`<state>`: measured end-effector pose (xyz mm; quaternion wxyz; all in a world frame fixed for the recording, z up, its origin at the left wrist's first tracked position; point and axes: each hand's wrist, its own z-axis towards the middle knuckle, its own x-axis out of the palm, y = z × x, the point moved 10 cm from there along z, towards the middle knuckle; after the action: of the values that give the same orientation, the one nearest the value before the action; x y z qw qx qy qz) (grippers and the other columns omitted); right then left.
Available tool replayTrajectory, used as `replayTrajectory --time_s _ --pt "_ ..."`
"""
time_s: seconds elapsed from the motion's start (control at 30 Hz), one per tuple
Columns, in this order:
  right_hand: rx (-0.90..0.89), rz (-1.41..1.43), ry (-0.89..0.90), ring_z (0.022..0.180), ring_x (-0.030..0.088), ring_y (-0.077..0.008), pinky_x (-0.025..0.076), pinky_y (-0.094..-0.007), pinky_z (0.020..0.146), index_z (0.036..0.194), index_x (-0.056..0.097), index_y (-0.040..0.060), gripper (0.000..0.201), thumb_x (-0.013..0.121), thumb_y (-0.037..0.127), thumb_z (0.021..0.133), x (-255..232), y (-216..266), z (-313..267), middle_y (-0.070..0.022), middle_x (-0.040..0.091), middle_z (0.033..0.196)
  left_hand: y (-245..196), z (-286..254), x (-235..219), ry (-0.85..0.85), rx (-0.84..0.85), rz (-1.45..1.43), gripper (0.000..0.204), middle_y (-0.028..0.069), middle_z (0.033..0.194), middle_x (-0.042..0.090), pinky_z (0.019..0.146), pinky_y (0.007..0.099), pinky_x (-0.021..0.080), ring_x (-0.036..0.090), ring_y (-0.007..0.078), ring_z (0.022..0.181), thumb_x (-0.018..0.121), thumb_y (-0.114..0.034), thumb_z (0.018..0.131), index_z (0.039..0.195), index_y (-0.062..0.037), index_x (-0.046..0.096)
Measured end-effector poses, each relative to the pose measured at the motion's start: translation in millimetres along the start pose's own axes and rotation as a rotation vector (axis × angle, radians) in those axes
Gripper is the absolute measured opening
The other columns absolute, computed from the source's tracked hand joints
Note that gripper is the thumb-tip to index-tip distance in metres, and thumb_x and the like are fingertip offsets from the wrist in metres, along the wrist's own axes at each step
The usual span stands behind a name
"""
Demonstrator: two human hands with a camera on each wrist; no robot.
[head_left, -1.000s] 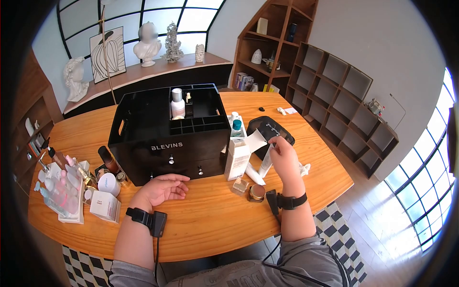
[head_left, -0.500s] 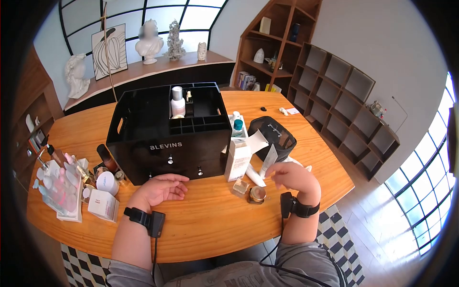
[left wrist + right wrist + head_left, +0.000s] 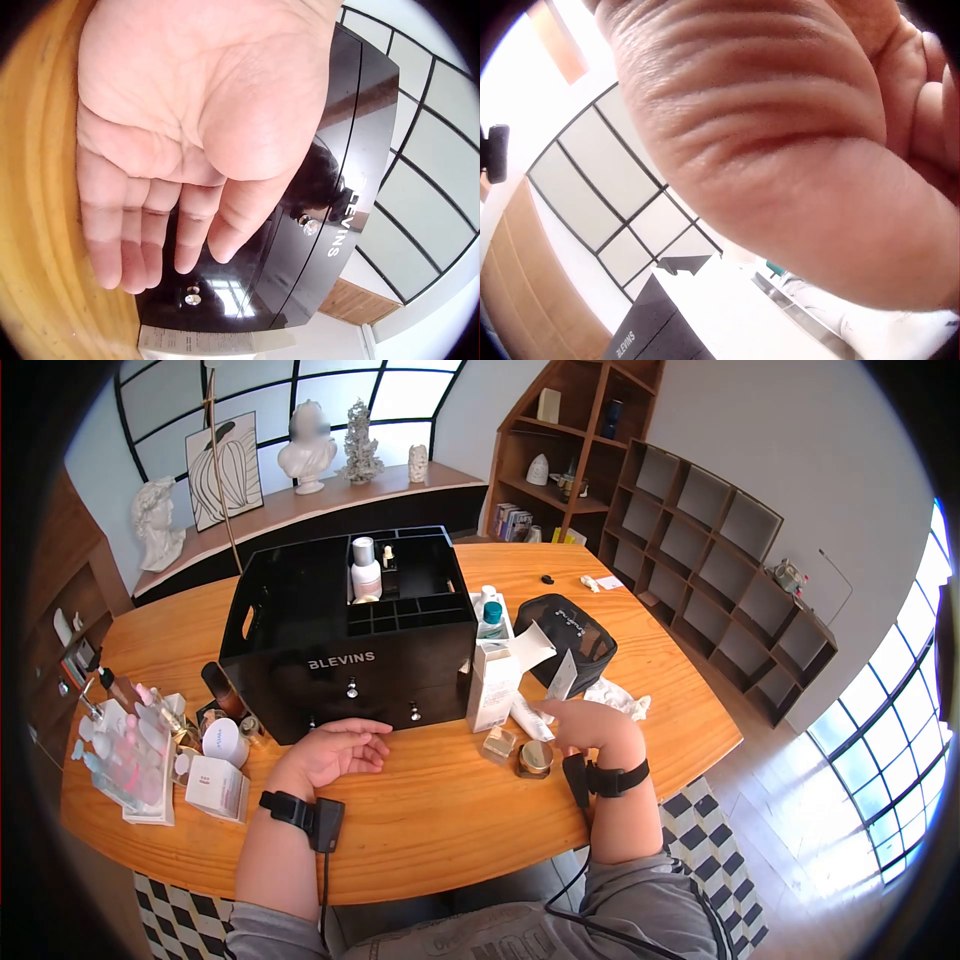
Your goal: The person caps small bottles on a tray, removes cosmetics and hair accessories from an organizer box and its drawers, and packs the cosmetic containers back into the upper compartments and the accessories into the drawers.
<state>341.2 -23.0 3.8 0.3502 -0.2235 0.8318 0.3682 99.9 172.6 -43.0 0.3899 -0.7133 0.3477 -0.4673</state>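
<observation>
My left hand [image 3: 342, 752] rests on its edge on the table before the black BLEVINS drawer box [image 3: 290, 660], palm inward, fingers loosely bent and holding nothing. In the left wrist view a drawer knob [image 3: 193, 295] shows just past the fingertips. My right hand [image 3: 600, 728] is low over the table at the right, its fingers reaching left to the end of a white tube [image 3: 528, 717]. I cannot tell whether they pinch it; the back of the hand hides them. A silvery tube [image 3: 563, 675] leans upright against the black mesh pouch [image 3: 585, 622].
An opened white carton [image 3: 492, 690], a small glass jar [image 3: 498, 744] and a gold-lidded jar [image 3: 535, 758] stand left of my right hand. Crumpled tissue [image 3: 625, 700] lies behind it. Bottles and a white box [image 3: 217, 788] crowd the left side.
My right hand has let go of the silvery tube, leaving it leaning at the pouch. It came down, then shifted left to the white tube. The left hand stays put.
</observation>
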Motion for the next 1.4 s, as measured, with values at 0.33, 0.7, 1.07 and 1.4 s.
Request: replayTrajectory --time_s 0.33,0.7,1.07,1.4 --pt "-0.039 -0.048 -0.011 0.057 0.061 -0.0206 0.046 -0.0290 0.049 0.149 0.033 0.0194 0.093 0.066 0.002 0.064 7 12 6 -0.0134 0.065 0.078 -1 0 0 -0.031 -0.004 0.000 0.034 0.0167 0.103 0.064 0.086 0.0369 0.054 0.065 0.0233 0.092 0.052 -0.009 0.095 0.126 0.0052 0.053" --pt "-0.003 -0.143 -0.184 0.055 0.062 -0.0211 0.049 -0.0342 0.051 0.096 0.063 0.0030 0.020 0.052 0.018 0.089 -8 -3 4 -0.0109 0.064 0.071 0 1 0 -0.018 0.005 0.001 0.034 0.0178 0.104 0.063 0.087 0.0373 0.054 0.065 0.0241 0.092 0.051 -0.009 0.095 0.126 0.0056 0.053" --pt "-0.241 -0.101 -0.742 0.078 0.062 -0.0396 0.049 -0.0455 0.069 0.087 0.064 0.0019 0.023 0.053 0.022 0.088 -55 25 -34 -0.0208 0.065 0.080 0 -1 1 -0.025 0.006 -0.009 0.034 0.0188 0.104 0.064 0.087 0.0383 0.054 0.065 0.0251 0.093 0.052 -0.009 0.095 0.125 0.0059 0.053" --pt "-0.344 0.064 -0.995 0.072 0.060 -0.0385 0.047 -0.0450 0.062 0.080 0.059 0.0028 0.019 0.057 0.019 0.088 -75 30 -58 -0.0190 0.061 0.072 -2 -1 1 -0.032 0.006 -0.017 0.033 0.0180 0.103 0.064 0.087 0.0377 0.054 0.065 0.0249 0.092 0.052 -0.008 0.095 0.124 0.0057 0.054"
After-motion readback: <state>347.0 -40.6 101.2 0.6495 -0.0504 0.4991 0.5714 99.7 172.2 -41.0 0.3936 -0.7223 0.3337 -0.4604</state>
